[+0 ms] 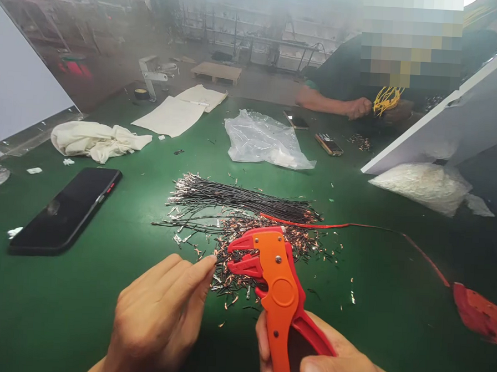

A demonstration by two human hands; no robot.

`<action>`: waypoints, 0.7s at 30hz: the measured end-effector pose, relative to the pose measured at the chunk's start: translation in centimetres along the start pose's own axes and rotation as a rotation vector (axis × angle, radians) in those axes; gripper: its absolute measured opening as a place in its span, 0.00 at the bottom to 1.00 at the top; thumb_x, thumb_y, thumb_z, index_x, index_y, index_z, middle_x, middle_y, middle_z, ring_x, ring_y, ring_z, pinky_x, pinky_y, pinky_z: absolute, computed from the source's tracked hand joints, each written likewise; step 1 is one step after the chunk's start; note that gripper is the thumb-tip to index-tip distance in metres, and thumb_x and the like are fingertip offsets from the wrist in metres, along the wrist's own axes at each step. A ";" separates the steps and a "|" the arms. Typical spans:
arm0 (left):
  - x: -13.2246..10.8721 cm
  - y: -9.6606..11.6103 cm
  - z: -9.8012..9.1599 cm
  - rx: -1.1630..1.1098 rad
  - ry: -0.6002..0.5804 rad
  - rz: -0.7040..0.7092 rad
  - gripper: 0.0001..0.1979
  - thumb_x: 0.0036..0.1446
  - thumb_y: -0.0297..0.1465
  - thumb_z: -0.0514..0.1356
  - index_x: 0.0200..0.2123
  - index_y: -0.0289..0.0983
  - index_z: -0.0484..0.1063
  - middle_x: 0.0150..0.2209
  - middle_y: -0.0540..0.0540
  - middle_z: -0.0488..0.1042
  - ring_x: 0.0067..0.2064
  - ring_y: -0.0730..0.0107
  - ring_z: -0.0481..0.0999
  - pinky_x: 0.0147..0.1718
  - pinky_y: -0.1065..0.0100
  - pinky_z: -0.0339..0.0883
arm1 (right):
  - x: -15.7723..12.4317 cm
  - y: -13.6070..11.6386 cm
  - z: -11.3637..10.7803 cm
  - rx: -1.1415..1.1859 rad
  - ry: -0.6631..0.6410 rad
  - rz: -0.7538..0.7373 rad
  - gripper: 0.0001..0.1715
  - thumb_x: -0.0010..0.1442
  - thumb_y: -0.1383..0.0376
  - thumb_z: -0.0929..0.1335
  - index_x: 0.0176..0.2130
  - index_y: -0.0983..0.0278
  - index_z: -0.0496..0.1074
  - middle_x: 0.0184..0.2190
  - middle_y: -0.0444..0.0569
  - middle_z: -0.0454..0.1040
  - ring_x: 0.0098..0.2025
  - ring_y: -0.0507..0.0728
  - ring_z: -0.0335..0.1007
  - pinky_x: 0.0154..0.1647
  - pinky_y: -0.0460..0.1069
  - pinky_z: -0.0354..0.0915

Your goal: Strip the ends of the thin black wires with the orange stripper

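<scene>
An orange and red wire stripper (282, 293) is gripped in my right hand (331, 357), its handles spread and its jaws pointing left. Close to the jaws, my left hand (162, 309) is closed in a pinch of thumb and forefinger; whatever it holds is hidden or too small to make out. Beyond the tool lies a bundle of black wires (239, 196), with silvery terminals at the left end and bare copper at the right. Short wire scraps (230, 285) and copper bits are heaped beneath and around the jaws.
A large black phone (66, 212) lies at left, below a crumpled white cloth (96, 139). Paper sheets (173, 112) and a clear plastic bag (263, 139) are farther back. A red tool (481, 315) lies far right. Across the table, a person's hand (358, 108) holds yellow wires (386, 100).
</scene>
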State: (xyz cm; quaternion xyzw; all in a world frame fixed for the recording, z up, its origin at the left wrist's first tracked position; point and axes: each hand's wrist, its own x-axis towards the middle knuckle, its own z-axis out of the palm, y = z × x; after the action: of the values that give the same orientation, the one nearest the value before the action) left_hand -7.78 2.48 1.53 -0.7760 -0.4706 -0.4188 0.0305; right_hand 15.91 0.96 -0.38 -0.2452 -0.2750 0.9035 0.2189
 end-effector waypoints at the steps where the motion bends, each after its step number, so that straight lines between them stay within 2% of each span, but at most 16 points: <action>1: 0.1 0.1 0.0 0.005 0.001 -0.001 0.13 0.57 0.16 0.61 0.44 0.31 0.74 0.24 0.53 0.62 0.26 0.78 0.57 0.25 0.73 0.55 | 0.1 0.0 -0.1 -0.014 -0.008 -0.002 0.27 0.47 0.52 0.75 0.41 0.67 0.70 0.26 0.48 0.68 0.26 0.51 0.62 0.27 0.44 0.59; 4: 0.3 0.2 -0.1 -0.003 0.006 0.009 0.15 0.57 0.14 0.61 0.47 0.31 0.73 0.24 0.53 0.62 0.26 0.78 0.57 0.26 0.73 0.55 | 0.3 0.4 -0.4 -0.030 -0.048 -0.049 0.27 0.49 0.53 0.74 0.42 0.67 0.70 0.26 0.48 0.69 0.26 0.50 0.61 0.27 0.43 0.58; 9: 0.4 -0.2 -0.2 -0.048 -0.010 0.043 0.14 0.55 0.14 0.62 0.43 0.29 0.73 0.29 0.48 0.71 0.31 0.77 0.65 0.29 0.73 0.62 | 0.5 1.1 -0.7 0.022 -0.083 -0.103 0.25 0.52 0.56 0.74 0.44 0.69 0.70 0.27 0.50 0.72 0.26 0.49 0.62 0.27 0.42 0.58; 15: 0.2 -0.3 -0.1 -0.010 0.032 0.085 0.12 0.53 0.13 0.63 0.41 0.28 0.73 0.30 0.46 0.73 0.33 0.75 0.67 0.31 0.71 0.64 | 0.3 0.8 -0.4 0.027 -0.015 -0.068 0.25 0.49 0.56 0.74 0.43 0.69 0.71 0.26 0.49 0.72 0.26 0.49 0.62 0.26 0.42 0.56; 21: 0.3 -0.1 -0.1 -0.006 0.050 0.075 0.12 0.54 0.13 0.63 0.40 0.29 0.73 0.32 0.46 0.73 0.35 0.74 0.68 0.33 0.70 0.65 | 0.4 1.1 -0.5 0.068 -0.035 -0.047 0.25 0.48 0.57 0.75 0.42 0.70 0.72 0.26 0.50 0.74 0.25 0.49 0.64 0.26 0.42 0.57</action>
State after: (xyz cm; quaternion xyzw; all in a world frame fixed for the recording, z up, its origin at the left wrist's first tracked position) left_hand -7.88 2.74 1.76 -0.7826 -0.4389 -0.4380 0.0555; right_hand 15.61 0.56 -1.57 -0.2152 -0.2535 0.9111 0.2437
